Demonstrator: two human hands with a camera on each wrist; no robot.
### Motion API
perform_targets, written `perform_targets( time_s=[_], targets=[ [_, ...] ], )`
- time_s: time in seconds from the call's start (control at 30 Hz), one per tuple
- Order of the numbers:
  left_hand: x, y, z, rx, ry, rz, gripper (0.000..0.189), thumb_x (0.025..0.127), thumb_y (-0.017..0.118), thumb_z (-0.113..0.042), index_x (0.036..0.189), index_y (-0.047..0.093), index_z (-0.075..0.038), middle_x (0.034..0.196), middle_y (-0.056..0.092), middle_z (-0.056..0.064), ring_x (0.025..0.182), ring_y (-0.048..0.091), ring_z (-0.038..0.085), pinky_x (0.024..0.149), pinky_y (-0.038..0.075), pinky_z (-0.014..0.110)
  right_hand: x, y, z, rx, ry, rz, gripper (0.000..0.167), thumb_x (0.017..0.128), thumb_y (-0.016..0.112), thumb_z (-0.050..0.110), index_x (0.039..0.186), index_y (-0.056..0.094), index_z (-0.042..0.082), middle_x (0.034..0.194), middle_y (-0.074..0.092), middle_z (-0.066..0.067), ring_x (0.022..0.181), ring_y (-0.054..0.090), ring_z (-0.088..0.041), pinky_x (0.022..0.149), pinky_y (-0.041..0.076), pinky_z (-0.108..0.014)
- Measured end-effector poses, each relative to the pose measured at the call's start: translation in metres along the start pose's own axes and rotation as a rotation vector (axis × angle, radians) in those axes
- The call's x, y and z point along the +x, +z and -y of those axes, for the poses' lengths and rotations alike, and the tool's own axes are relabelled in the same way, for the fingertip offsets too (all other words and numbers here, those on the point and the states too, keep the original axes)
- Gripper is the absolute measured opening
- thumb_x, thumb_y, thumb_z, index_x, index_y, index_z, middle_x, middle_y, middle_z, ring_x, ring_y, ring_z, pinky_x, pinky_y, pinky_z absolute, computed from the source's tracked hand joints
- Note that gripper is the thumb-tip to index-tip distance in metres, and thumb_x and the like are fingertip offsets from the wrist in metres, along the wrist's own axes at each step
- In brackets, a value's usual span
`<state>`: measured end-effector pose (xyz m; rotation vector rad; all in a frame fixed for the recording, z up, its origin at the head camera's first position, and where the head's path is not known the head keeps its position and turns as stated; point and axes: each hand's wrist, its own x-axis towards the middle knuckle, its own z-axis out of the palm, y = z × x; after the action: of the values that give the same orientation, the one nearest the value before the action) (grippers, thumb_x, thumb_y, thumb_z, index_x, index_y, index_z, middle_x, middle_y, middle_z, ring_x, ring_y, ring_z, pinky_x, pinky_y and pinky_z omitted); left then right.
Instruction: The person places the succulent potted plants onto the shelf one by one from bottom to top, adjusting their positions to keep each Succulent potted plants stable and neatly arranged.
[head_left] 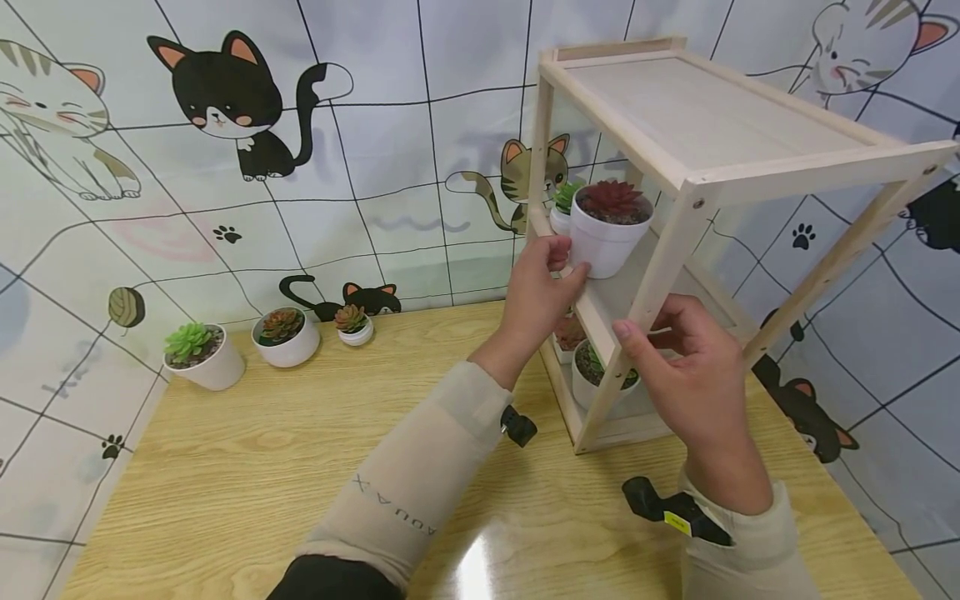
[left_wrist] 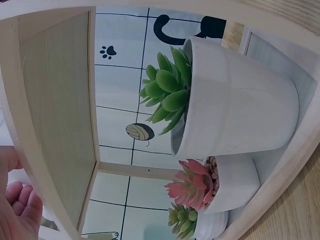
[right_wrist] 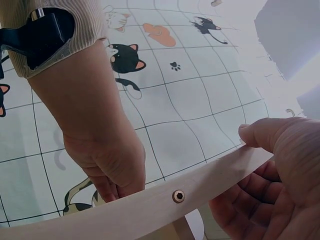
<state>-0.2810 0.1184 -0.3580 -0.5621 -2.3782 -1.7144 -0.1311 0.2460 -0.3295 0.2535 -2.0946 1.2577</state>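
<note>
A light wooden shelf rack [head_left: 678,242] stands on the table, its open side toward me. On its middle tier sits a white pot with a dark red succulent [head_left: 609,242]. My left hand [head_left: 536,287] pinches this pot low on its left side, thumb near the base and fingers curled. Behind it, a small green succulent [head_left: 564,200] is partly hidden. My right hand [head_left: 697,367] grips the rack's near front post, thumb on the front and fingers curled behind; in the right wrist view its thumb [right_wrist: 260,135] lies over the wood. The bottom tier holds a large green succulent [left_wrist: 240,100] and a pink one [left_wrist: 200,185].
Three potted succulents line the table's back left: a bright green one [head_left: 204,357], a reddish-brown one [head_left: 287,337] and a small one [head_left: 354,325]. A cat-patterned grid sheet [head_left: 390,150] hangs behind the wooden table [head_left: 247,467]. The rack's top board [head_left: 720,108] overhangs both hands.
</note>
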Motion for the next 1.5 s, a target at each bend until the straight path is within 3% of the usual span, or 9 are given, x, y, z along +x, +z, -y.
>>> perform_targets(
  time_s=[0.33,0.57,0.8,0.93,1.1,1.23,1.5],
  targets=[
    [0.0,0.001,0.002,0.044,-0.004,0.004,0.037,0.097,0.074,-0.02,0.13,0.063,-0.006,0.126,0.066,0.007,0.114,0.064,0.017,0.1,0.053,0.021,0.0,0.0,0.001,-0.014,0.01,-0.002,0.03,0.089,0.077,-0.002,0.117,0.068,-0.008,0.107,0.069,0.02,0.083,0.066,-0.002,0.067,0.057,-0.011],
    [-0.003,0.0,0.004,0.011,0.013,0.001,0.038,0.098,0.074,-0.02,0.13,0.062,-0.004,0.127,0.065,0.009,0.115,0.064,0.019,0.102,0.055,0.028,0.0,0.001,0.0,-0.016,0.006,-0.004,0.029,0.089,0.077,-0.003,0.117,0.069,-0.007,0.107,0.069,0.02,0.083,0.066,-0.002,0.067,0.057,-0.011],
    [-0.008,-0.01,0.004,-0.038,0.014,0.001,0.04,0.098,0.073,-0.02,0.132,0.06,-0.002,0.13,0.063,0.011,0.117,0.065,0.023,0.104,0.056,0.033,-0.001,0.001,-0.002,-0.017,-0.019,-0.007,0.03,0.089,0.076,-0.004,0.117,0.068,-0.008,0.107,0.068,0.02,0.083,0.066,-0.001,0.067,0.056,-0.01],
    [-0.01,-0.02,0.008,-0.039,0.041,-0.017,0.041,0.1,0.071,-0.021,0.134,0.059,-0.002,0.131,0.062,0.013,0.118,0.064,0.027,0.104,0.056,0.039,-0.001,0.001,-0.002,-0.017,-0.018,-0.009,0.029,0.089,0.076,-0.004,0.117,0.068,-0.008,0.107,0.068,0.02,0.082,0.065,0.0,0.066,0.056,-0.01],
    [-0.02,-0.038,0.013,0.017,0.085,-0.048,0.042,0.101,0.069,-0.023,0.138,0.059,-0.005,0.13,0.062,0.011,0.118,0.063,0.026,0.1,0.055,0.034,-0.001,0.001,0.0,-0.031,-0.012,-0.005,0.028,0.09,0.076,-0.004,0.116,0.068,-0.007,0.106,0.068,0.021,0.082,0.065,0.001,0.066,0.056,-0.01],
    [-0.029,-0.055,0.018,0.026,0.097,-0.085,0.043,0.101,0.07,-0.023,0.138,0.059,-0.006,0.129,0.061,0.011,0.118,0.062,0.026,0.101,0.055,0.036,-0.001,0.001,0.0,-0.039,-0.009,-0.004,0.028,0.09,0.076,-0.003,0.117,0.068,-0.008,0.107,0.067,0.022,0.083,0.065,0.0,0.067,0.056,-0.01],
    [-0.049,-0.092,0.043,0.01,0.087,-0.181,0.04,0.1,0.071,-0.021,0.135,0.06,-0.005,0.126,0.063,0.011,0.117,0.061,0.024,0.101,0.055,0.042,-0.001,0.003,-0.002,-0.001,-0.031,-0.013,0.029,0.089,0.075,-0.005,0.116,0.068,-0.01,0.107,0.069,0.018,0.082,0.066,-0.002,0.067,0.056,-0.01]
  ],
)
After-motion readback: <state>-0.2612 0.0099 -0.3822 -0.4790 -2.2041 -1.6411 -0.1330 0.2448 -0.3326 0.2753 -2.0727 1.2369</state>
